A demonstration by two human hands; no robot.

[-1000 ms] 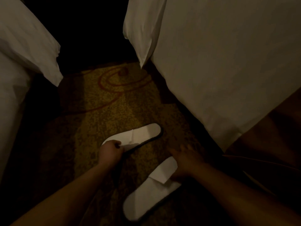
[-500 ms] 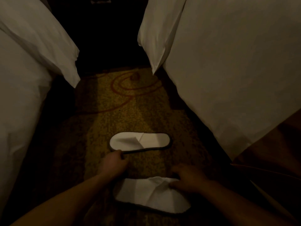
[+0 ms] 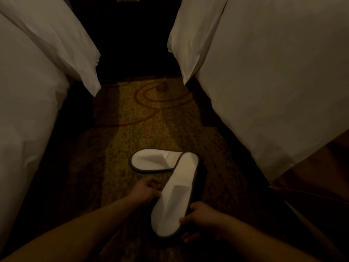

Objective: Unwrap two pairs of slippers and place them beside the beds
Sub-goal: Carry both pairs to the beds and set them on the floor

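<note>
Between beds on carpet (image 3: pixel 132 118): right hand (image 3: pixel 204 217) grips near slipper (image 3: pixel 177 193); left hand (image 3: pixel 145 191) half-curled against it; far slipper (image 3: pixel 151 161) flat.

Flat white dark-edged slipper (image 3: pixel 151 161) crosswise on patterned yellow-brown carpet (image 3: pixel 132 118), between white-sheeted left bed (image 3: pixel 28 114) and white-sheeted right bed (image 3: pixel 273 87). Second, matching slipper (image 3: pixel 177 193) nearer, lengthwise, overlapping the first's right end, left hand (image 3: pixel 146 190) and right hand (image 3: pixel 202 217) flanking it.
</note>
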